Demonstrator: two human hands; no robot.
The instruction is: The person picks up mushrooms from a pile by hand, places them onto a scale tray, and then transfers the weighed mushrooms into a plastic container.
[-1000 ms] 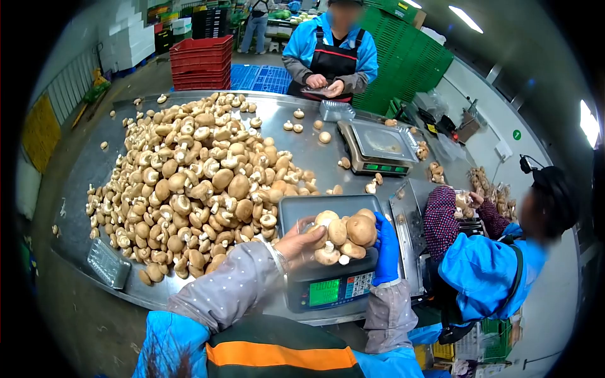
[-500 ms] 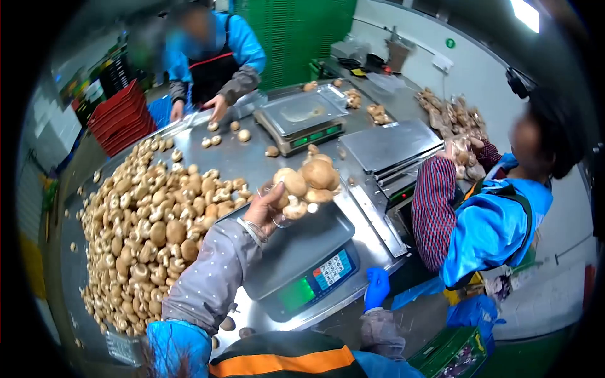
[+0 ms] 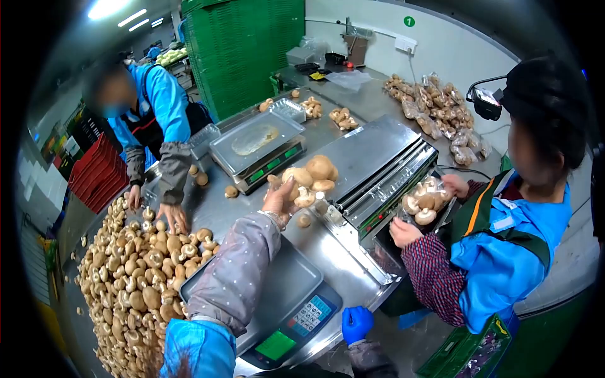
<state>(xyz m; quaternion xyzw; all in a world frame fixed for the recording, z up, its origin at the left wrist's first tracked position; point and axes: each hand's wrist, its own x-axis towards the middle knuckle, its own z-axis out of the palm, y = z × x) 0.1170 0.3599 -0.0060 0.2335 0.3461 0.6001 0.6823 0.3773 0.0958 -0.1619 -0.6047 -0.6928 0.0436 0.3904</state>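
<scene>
My left hand (image 3: 277, 200), bare, reaches out over the table and is closed round a cluster of brown mushrooms (image 3: 314, 174). Clear plastic seems to be under them, but my fingers and the mushrooms mostly hide it. Below my forearm stands a digital scale (image 3: 291, 277) with a lit green display; the sleeve covers part of its bare platform. My right hand (image 3: 357, 324), in a blue glove, is a closed fist by the table's front edge, right of the scale's keypad, with nothing visible in it. A large heap of mushrooms (image 3: 135, 283) lies to the left.
Ahead are a second scale (image 3: 255, 142) and a flat metal wrapping machine (image 3: 372, 164). A co-worker's hands (image 3: 171, 217) touch the heap; another co-worker on the right holds a wrapped mushroom pack (image 3: 425, 200). Bagged mushrooms (image 3: 435, 104) lie behind; red crates (image 3: 97, 173) stand at left.
My view has turned and the scene has shifted. The far co-worker now leans over the heap with both hands. The right co-worker now holds a wrapped pack in front. My left hand keeps its mushrooms.
</scene>
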